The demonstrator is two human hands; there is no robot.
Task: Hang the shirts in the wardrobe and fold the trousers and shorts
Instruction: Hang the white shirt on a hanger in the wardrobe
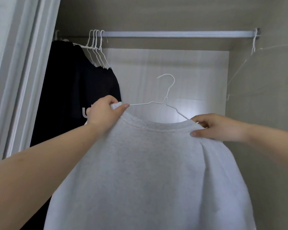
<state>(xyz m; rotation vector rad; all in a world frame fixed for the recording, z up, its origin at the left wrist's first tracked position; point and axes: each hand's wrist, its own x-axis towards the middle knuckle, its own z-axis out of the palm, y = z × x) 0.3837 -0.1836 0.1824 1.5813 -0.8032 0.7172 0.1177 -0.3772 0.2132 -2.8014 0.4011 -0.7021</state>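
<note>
Sweatshirt (pixel 150 171), light grey, fills the lower centre, held up in front of the open wardrobe and not yet on the rail. Far left: white door frame (pixel 23 80), then a dark garment (pixel 70 100) already hanging, with a bunch of empty white hangers (pixel 96 50) hooked on the rail just beside it, spare stock for the remaining shirts, I'd guess. Left hand (pixel 105 112) is closed, thumb and fingers pinching the sweatshirt's left shoulder fabric at the tip of the wire hanger (pixel 166 100), probably tugging the neckline over that arm. Hanger sits partly inside the collar, its hook and neck sticking up free above the ribbed neckband, tilted with the left arm higher; left arm bare between hand and neck, right arm running down under the cloth. Right hand (pixel 218 128) is also closed, gripping the right shoulder fabric and likely the hanger end beneath it, steadying the garment so it doesn't slide off. Rail (pixel 173 34) runs overhead, bare across the middle and right, plenty of room for the hook. One more hanger (pixel 253 42) hangs at the far right end by the wardrobe side wall (pixel 264 113). Step looks like seating the shoulders before hooking on.
</note>
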